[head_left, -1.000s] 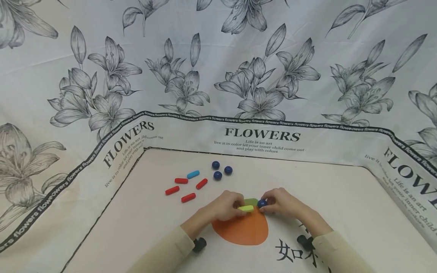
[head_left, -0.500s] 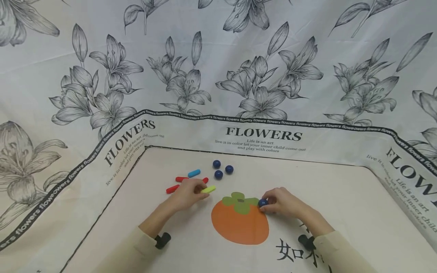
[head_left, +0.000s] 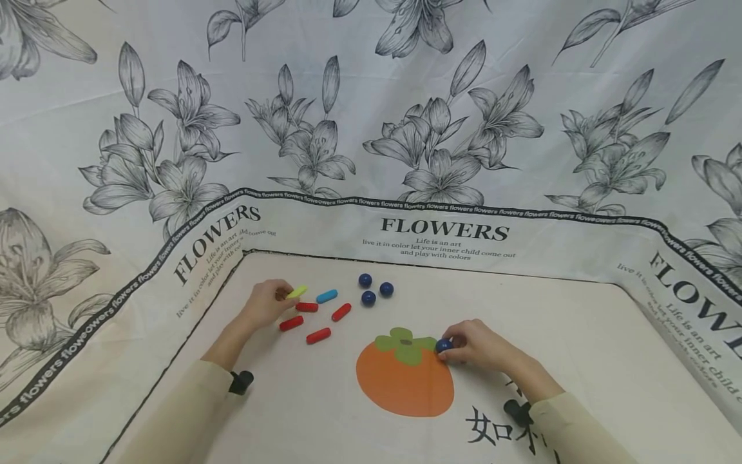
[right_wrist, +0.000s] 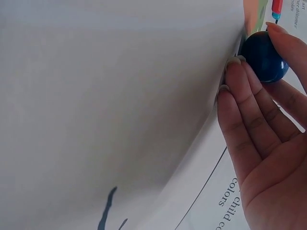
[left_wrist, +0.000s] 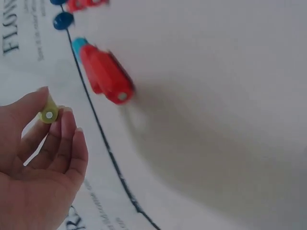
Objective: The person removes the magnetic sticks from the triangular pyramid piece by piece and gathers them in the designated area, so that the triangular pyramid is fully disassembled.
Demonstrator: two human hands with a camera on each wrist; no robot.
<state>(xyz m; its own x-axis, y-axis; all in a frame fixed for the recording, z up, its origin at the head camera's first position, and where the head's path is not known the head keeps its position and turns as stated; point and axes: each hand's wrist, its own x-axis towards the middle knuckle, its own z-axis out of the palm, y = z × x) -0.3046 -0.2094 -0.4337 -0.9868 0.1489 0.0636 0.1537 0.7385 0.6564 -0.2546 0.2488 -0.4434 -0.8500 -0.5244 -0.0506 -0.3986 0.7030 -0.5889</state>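
My left hand (head_left: 269,303) pinches a yellow-green rod (head_left: 297,292) between thumb and fingers, at the left of the table. In the left wrist view the rod (left_wrist: 49,115) shows end-on, with a pale dot in its end. Just beyond that hand lie a blue rod (head_left: 327,296) and several red rods, the nearest red rod (head_left: 306,307) right by the fingertips. My right hand (head_left: 484,348) holds a dark blue ball (head_left: 444,345) at the upper right edge of a printed orange persimmon (head_left: 404,380). The right wrist view shows that glossy ball (right_wrist: 265,57) between thumb and fingers.
Behind the rods, three more dark blue balls (head_left: 368,298) sit close together. Large black characters (head_left: 489,425) are printed on the pale tabletop (head_left: 324,406). A flower-printed cloth (head_left: 324,225) stands up around the back and sides.
My left hand has carried the yellow-green rod from over the persimmon leftward and back, past the red rods. The right hand stays in place with its blue ball.
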